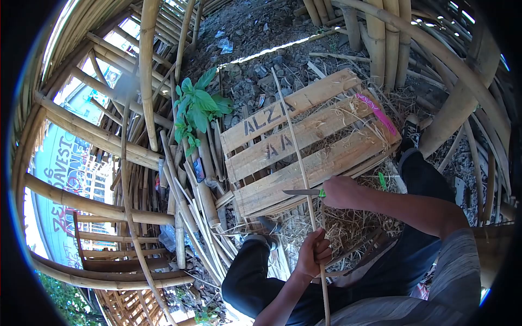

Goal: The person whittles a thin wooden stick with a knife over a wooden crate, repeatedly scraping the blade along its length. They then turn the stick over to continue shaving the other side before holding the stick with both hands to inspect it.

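Observation:
My left hand is closed around a long thin bamboo strip. The strip runs from my lap up across a slatted wooden crate and past its far side. In my right hand is a knife with a green handle. Its blade points left and crosses the strip just above my left hand. The crate carries dark stencilled letters and a pink strip at its right end. Bamboo shavings lie over its slats and on the ground below my hands.
Long split bamboo strips lie in a pile left of the crate. A leafy green plant grows beside its far left corner. Bamboo poles stand at the back right, and a bamboo frame fills the left side. Loose stones cover the ground behind.

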Action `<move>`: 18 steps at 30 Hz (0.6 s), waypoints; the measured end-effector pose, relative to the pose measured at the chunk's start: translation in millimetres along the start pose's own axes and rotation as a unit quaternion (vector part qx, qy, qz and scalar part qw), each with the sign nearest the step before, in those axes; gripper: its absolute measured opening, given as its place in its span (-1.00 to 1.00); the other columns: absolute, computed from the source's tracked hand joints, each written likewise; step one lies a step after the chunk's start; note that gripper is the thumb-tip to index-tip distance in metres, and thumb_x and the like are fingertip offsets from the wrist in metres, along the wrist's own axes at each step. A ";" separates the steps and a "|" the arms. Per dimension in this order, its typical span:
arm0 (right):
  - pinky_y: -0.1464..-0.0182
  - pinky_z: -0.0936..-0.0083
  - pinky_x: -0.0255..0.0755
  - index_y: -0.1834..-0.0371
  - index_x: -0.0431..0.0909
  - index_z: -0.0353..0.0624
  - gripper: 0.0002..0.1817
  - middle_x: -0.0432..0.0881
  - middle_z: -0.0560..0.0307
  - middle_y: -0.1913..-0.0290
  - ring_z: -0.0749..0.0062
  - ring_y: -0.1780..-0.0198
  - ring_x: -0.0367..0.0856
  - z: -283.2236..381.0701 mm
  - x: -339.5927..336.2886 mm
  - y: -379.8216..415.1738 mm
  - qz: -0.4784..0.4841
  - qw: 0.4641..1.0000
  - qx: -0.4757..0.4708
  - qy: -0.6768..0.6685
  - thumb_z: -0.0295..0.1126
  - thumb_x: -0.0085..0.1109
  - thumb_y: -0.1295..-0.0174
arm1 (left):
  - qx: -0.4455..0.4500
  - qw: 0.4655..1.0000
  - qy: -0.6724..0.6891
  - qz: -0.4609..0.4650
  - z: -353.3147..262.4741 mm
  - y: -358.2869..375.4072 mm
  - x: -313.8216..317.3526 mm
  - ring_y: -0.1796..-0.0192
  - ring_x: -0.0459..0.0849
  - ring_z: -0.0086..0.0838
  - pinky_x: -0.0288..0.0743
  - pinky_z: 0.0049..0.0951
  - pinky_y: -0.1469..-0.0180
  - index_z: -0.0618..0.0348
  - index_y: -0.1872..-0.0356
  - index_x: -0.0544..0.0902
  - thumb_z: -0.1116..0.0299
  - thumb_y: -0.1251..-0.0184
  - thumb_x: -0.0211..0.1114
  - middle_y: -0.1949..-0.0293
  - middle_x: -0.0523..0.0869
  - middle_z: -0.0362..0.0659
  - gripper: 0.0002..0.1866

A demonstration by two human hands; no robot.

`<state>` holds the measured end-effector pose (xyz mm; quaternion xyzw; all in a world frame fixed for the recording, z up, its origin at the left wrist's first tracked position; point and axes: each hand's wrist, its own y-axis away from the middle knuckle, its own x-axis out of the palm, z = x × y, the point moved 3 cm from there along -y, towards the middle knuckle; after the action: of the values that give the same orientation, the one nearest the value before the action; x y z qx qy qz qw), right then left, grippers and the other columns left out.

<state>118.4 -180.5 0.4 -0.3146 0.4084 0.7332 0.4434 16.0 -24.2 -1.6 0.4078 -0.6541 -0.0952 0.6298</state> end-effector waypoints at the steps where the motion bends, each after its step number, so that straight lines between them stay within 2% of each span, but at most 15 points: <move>1: 0.31 0.23 0.52 0.48 0.57 -0.38 -0.74 0.59 -0.20 0.54 0.00 0.40 0.64 1.2 -1.7 0.9 -0.002 1.000 -0.007 0.009 -0.34 0.07 0.05 | 0.000 1.000 0.001 -0.002 -0.1 0.0 0.0 0.74 -0.03 -0.71 -0.19 -0.64 0.73 -0.09 0.61 0.20 0.13 -0.37 -0.05 0.76 0.00 -0.41 -0.67; 2: 0.31 0.23 0.52 0.48 0.57 -0.38 -0.74 0.59 -0.20 0.54 0.00 0.40 0.64 -2.3 0.4 -2.3 -0.003 1.000 -0.007 0.009 -0.34 0.07 0.05 | 0.000 1.000 0.001 -0.002 -0.7 -0.8 -0.9 0.74 -0.03 -0.71 -0.19 -0.64 0.73 -0.09 0.61 0.20 0.13 -0.37 -0.05 0.76 0.00 -0.41 -0.67; 4: 0.42 0.28 0.51 0.49 0.54 -0.39 -0.73 0.56 -0.09 0.62 0.11 0.46 0.64 0.4 7.6 -9.1 0.015 0.983 -0.176 0.050 -0.35 0.00 -0.11 | 0.005 0.998 0.043 0.054 -3.1 -3.4 -2.1 0.74 -0.03 -0.70 -0.17 -0.65 0.73 -0.07 0.59 0.21 0.13 -0.39 -0.08 0.75 0.01 -0.41 -0.67; 5: 0.42 0.28 0.51 0.49 0.54 -0.39 -0.73 0.56 -0.09 0.62 0.11 0.46 0.64 -0.6 12.5 -11.5 0.016 0.983 -0.176 0.050 -0.35 0.00 -0.11 | 0.005 0.998 0.045 0.054 -3.9 -4.9 -3.0 0.74 -0.03 -0.70 -0.17 -0.65 0.73 -0.07 0.59 0.21 0.13 -0.39 -0.08 0.75 0.01 -0.41 -0.67; 6: 0.46 0.32 0.50 0.47 0.53 -0.36 -0.67 0.54 0.00 0.65 0.21 0.55 0.60 -2.0 15.1 -14.0 0.078 0.960 -0.081 -0.256 -0.29 -0.07 -0.21 | 0.021 0.998 0.029 0.043 -5.8 -7.4 -3.7 0.74 -0.02 -0.71 -0.16 -0.67 0.73 -0.06 0.58 0.21 0.13 -0.40 -0.09 0.74 0.03 -0.41 -0.68; 7: 0.50 0.35 0.49 0.45 0.52 -0.33 -0.61 0.51 0.09 0.68 0.32 0.63 0.55 -2.1 20.6 -14.9 0.131 0.835 0.025 -0.534 -0.22 -0.14 -0.31 | 0.037 0.999 0.014 0.032 -6.7 -9.6 -6.1 0.74 -0.01 -0.71 -0.14 -0.68 0.74 -0.05 0.57 0.22 0.12 -0.40 -0.10 0.74 0.06 -0.41 -0.68; 10: 0.51 0.48 0.51 0.38 0.48 -0.27 -0.64 0.53 0.16 0.62 0.44 0.58 0.58 8.0 36.2 -13.7 0.122 0.783 0.025 -0.609 -0.17 -0.11 -0.32 | 0.038 0.998 -0.040 0.041 -6.8 -14.6 -11.5 0.70 0.07 -0.67 0.03 -0.60 0.66 -0.02 0.53 0.23 0.13 -0.40 -0.10 0.71 0.10 -0.38 -0.70; 11: 0.51 0.48 0.51 0.38 0.48 -0.27 -0.64 0.53 0.16 0.62 0.44 0.58 0.58 8.7 37.9 -13.4 0.123 0.783 0.025 -0.609 -0.17 -0.11 -0.32 | 0.040 0.995 -0.087 0.034 -8.1 -15.6 -10.1 0.69 0.12 -0.65 0.11 -0.55 0.62 -0.02 0.51 0.23 0.13 -0.40 -0.11 0.71 0.12 -0.36 -0.71; 12: 0.50 0.50 0.52 0.38 0.47 -0.28 -0.65 0.55 0.13 0.58 0.42 0.56 0.60 11.0 35.6 -11.1 0.113 0.795 0.035 -0.595 -0.18 -0.10 -0.32 | 0.033 0.973 -0.226 -0.044 -13.1 -8.6 -6.0 0.55 0.35 -0.41 0.31 -0.37 0.40 0.08 0.35 0.30 0.17 -0.38 -0.03 0.58 0.32 -0.19 -0.78; 13: 0.49 0.52 0.54 0.37 0.46 -0.29 -0.66 0.56 0.09 0.54 0.40 0.55 0.61 11.8 34.3 -9.0 0.105 0.807 0.045 -0.580 -0.19 -0.09 -0.32 | 0.034 0.973 -0.224 -0.044 -11.9 -3.6 1.0 0.55 0.35 -0.41 0.31 -0.37 0.40 0.08 0.35 0.30 0.17 -0.38 -0.03 0.58 0.32 -0.19 -0.78; 14: 0.49 0.52 0.54 0.37 0.46 -0.29 -0.66 0.56 0.09 0.54 0.40 0.55 0.61 10.2 35.2 -10.3 0.106 0.808 0.045 -0.578 -0.19 -0.09 -0.32 | 0.276 0.775 -0.543 -0.165 -25.3 6.4 11.7 0.40 0.40 -0.28 0.33 -0.30 0.27 0.15 0.25 0.30 0.25 -0.33 0.04 0.45 0.37 -0.10 -0.80; 15: 0.49 0.53 0.54 0.37 0.45 -0.29 -0.67 0.57 0.07 0.51 0.40 0.55 0.61 7.1 37.1 -14.1 0.129 0.811 0.046 -0.569 -0.20 -0.08 -0.31 | 0.460 0.411 -0.746 -0.250 -28.4 20.9 35.1 0.26 0.45 -0.15 0.34 -0.24 0.14 0.21 0.15 0.31 0.32 -0.29 0.11 0.32 0.42 0.00 -0.75; 16: 0.49 0.53 0.55 0.36 0.45 -0.30 -0.68 0.57 0.05 0.49 0.40 0.54 0.62 5.1 36.0 -15.3 0.150 0.813 0.047 -0.561 -0.21 -0.06 -0.31 | 0.453 0.444 -0.743 -0.214 -28.3 29.6 52.7 0.05 0.39 -0.04 0.25 -0.17 -0.03 0.30 0.06 0.30 0.48 -0.17 0.21 0.16 0.38 0.09 -0.65; 17: 0.49 0.53 0.55 0.36 0.45 -0.30 -0.68 0.57 0.05 0.49 0.40 0.54 0.62 3.4 34.5 -14.9 0.148 0.813 0.048 -0.562 -0.21 -0.06 -0.31 | 0.466 0.510 -0.713 -0.122 -21.0 36.4 72.5 0.06 0.45 -0.11 0.30 -0.23 -0.01 0.29 0.11 0.36 0.54 -0.14 0.21 0.17 0.43 0.04 -0.70; 18: 0.53 0.55 0.55 0.36 0.45 -0.32 -0.69 0.57 0.04 0.51 0.41 0.57 0.61 3.0 32.4 -14.8 0.141 0.806 0.058 -0.572 -0.23 -0.06 -0.30 | 0.403 0.630 -0.663 -0.011 -4.5 39.1 88.4 0.08 0.49 -0.22 0.33 -0.32 0.00 0.30 0.16 0.41 0.53 -0.19 0.17 0.16 0.46 -0.01 -0.79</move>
<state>118.3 -161.0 -29.6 0.2488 0.1621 0.8098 0.5060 15.0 -54.9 90.2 0.4553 -0.8639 -0.0741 -0.2022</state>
